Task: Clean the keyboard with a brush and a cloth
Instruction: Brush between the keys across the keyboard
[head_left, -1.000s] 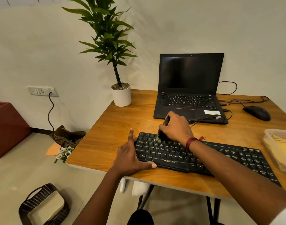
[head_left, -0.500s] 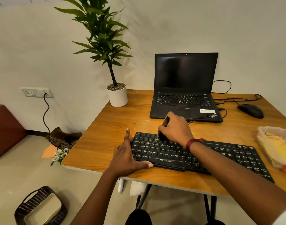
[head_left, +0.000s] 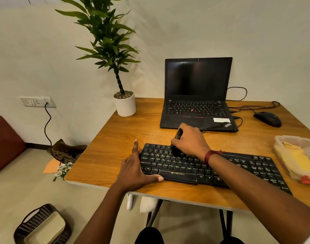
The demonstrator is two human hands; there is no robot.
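A black keyboard (head_left: 238, 166) lies along the front of the wooden table (head_left: 115, 138). My right hand (head_left: 191, 141) grips a small black brush (head_left: 176, 145), whose bristles press on the upper left key rows. My left hand (head_left: 135, 168) rests at the keyboard's left end with the index finger straight along the edge and the thumb against the front edge. A yellow cloth (head_left: 302, 161) lies in a clear plastic box (head_left: 281, 143) at the right edge of the table.
An open black laptop (head_left: 198, 95) stands behind the keyboard, with cables and a black mouse (head_left: 268, 118) to its right. A potted plant (head_left: 124, 104) occupies the back left corner. On the floor sit a woven basket (head_left: 41, 226) and a red box (head_left: 4, 141).
The view has shifted slightly to the left. My right hand with the brush stays on the upper left keys, moving only a little. The left hand keeps its place.
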